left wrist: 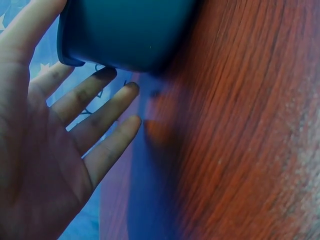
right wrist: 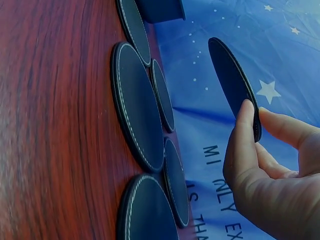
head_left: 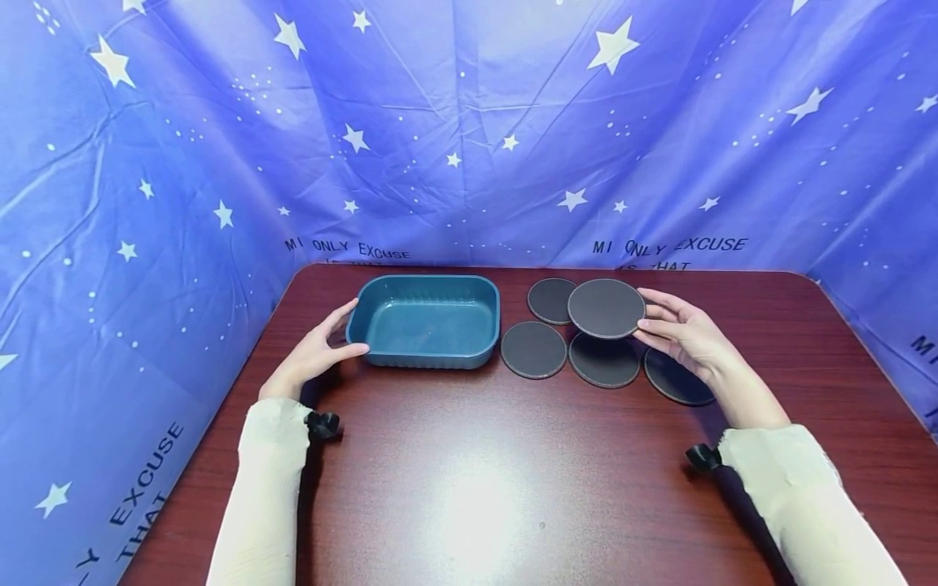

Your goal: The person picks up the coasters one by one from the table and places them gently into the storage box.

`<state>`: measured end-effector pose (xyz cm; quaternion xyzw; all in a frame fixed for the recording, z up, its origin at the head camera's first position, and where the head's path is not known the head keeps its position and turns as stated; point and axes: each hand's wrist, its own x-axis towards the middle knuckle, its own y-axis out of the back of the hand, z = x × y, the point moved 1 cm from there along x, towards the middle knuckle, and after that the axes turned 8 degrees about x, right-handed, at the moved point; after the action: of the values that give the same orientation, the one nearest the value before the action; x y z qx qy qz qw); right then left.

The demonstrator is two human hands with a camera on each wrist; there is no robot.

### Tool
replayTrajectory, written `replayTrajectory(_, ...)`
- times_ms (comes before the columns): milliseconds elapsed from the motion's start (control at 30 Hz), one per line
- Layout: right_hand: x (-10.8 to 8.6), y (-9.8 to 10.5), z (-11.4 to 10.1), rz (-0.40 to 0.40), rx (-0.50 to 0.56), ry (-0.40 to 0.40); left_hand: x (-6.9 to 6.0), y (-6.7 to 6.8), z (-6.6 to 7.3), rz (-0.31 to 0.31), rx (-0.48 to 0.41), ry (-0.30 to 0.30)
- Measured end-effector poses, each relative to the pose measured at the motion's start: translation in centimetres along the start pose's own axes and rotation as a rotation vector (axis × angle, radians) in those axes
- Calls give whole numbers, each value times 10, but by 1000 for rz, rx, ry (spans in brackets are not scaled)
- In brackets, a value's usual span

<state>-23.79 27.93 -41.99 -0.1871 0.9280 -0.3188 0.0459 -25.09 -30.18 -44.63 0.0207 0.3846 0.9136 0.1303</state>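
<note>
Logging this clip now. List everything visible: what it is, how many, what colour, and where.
Container: 1, teal, on the table's far left part
Discs on table: 5, black with pale stitching, right of the container; one hidden in the head view
Held disc: 1, black, raised above the others
Table: 1, reddish-brown, under everything
Star-print cloth: count unclear, blue with white stars and dark lettering, behind and beside the table
Wrist attachments: 2, black, one per wrist
Sleeves: 2, off-white, on both forearms
Left hand: 1, bare, at the container's left end
Right hand: 1, bare, pinching the held disc
</note>
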Motion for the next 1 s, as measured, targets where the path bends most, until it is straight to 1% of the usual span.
replayTrajectory(233,6,-6,6,4,-18,-10,2,0,0,-3,-16,10)
replayTrajectory(433,10,-14,9,18,-48,-25,1,-1,3,-3,-57,35)
replayTrajectory(600,12,-19,12,23,-48,-38,-1,-2,4,-1,-54,43)
replayTrajectory(700,14,-23,14,28,-41,-47,-2,-2,4,2,-60,42)
replayTrajectory(933,23,-31,19,12,-76,-56,0,-3,2,-1,-103,28)
replayTrajectory(967,24,-31,20,11,-77,-58,0,-3,3,-3,-109,32)
replayTrajectory(1000,26,-32,21,10,-79,-58,-1,-2,7,-7,-108,33)
